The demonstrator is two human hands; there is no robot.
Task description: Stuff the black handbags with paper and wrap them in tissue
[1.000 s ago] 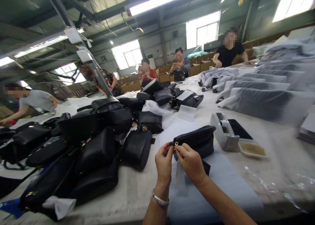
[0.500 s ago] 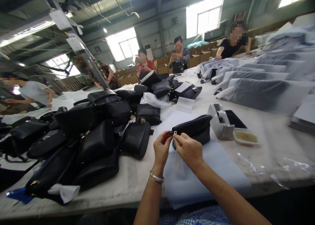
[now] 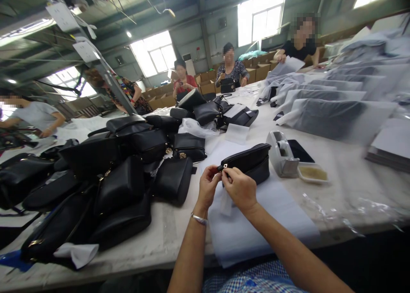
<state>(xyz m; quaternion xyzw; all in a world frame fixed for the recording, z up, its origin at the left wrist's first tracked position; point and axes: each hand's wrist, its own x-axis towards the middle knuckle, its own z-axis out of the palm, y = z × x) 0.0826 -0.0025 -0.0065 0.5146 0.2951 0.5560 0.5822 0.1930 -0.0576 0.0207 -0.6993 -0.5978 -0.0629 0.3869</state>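
A black handbag (image 3: pixel 248 162) lies in front of me on a pale tissue sheet (image 3: pixel 272 220), its zipped top edge facing up. My left hand (image 3: pixel 209 184) pinches the bag's left end, thumb and fingers pressed together. Close against it, my right hand (image 3: pixel 240 186) is closed at the gold-coloured metal fitting (image 3: pixel 225 166) at that same end. The fingers hide exactly what part of the fitting the right hand grips. A translucent strip (image 3: pixel 226 204) hangs below my right hand.
Black handbags (image 3: pixel 120 180) are heaped on the left. To the right stand a tape dispenser (image 3: pixel 283 156), a dark flat object (image 3: pixel 301 151) and a small tray (image 3: pixel 313 173) with yellowish contents. Wrapped bags (image 3: pixel 339 120) line the far right. Several people work across the table (image 3: pixel 179 229).
The view has shifted slightly, moving the scene left. Both hands stay at the bag's left end, the right fingers curled more. At the far right, a person has lifted a pale sheet.
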